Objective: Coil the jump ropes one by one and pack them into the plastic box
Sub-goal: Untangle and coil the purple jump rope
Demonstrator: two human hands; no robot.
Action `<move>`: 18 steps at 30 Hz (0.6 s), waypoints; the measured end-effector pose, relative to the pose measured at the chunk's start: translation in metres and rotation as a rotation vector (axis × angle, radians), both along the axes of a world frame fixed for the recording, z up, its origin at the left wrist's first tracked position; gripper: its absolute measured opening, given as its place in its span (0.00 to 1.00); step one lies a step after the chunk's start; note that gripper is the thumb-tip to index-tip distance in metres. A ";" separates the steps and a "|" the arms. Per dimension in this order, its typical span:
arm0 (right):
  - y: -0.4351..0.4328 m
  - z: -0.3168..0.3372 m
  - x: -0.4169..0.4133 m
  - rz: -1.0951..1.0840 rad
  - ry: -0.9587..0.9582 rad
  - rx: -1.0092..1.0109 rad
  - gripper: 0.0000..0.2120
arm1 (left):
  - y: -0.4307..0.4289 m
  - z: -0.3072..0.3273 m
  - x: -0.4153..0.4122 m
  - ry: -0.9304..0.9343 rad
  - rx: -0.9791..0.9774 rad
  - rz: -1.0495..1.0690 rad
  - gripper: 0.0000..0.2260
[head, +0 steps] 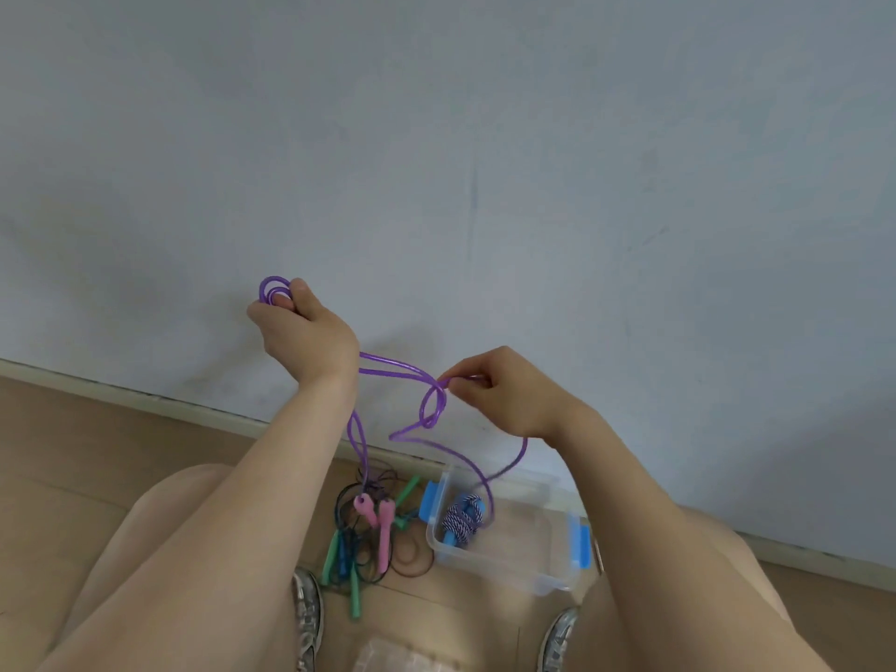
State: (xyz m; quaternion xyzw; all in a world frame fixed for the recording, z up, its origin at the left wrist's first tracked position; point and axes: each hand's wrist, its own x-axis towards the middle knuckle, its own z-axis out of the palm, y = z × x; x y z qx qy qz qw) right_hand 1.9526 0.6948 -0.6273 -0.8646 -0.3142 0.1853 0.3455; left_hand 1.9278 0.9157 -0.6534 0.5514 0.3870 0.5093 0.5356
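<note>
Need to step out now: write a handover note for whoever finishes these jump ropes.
Left hand grips loops of the purple rope; right hand pinches its slack.
Pink handles hang above the floor pile of green- and blue-handled ropes, beside the open plastic box.
Done: striped rope coiled in the box.
Left: finish the purple coil, pack it, then the pile.

A plain indoor room: pale grey-blue wall [485, 138] behind the grip of the left hand [300, 332], baseboard [145, 400] and tan floor [72, 453] below it.
</note>
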 end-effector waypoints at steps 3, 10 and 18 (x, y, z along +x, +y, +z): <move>-0.012 0.002 0.009 -0.132 -0.017 0.037 0.11 | 0.002 -0.001 0.000 0.008 0.004 0.008 0.11; -0.004 0.004 0.006 -0.622 0.303 0.446 0.11 | 0.000 -0.002 0.002 -0.002 -0.093 -0.019 0.12; 0.006 0.006 -0.006 -0.448 0.299 0.550 0.14 | -0.004 -0.013 0.001 0.331 -0.227 -0.554 0.10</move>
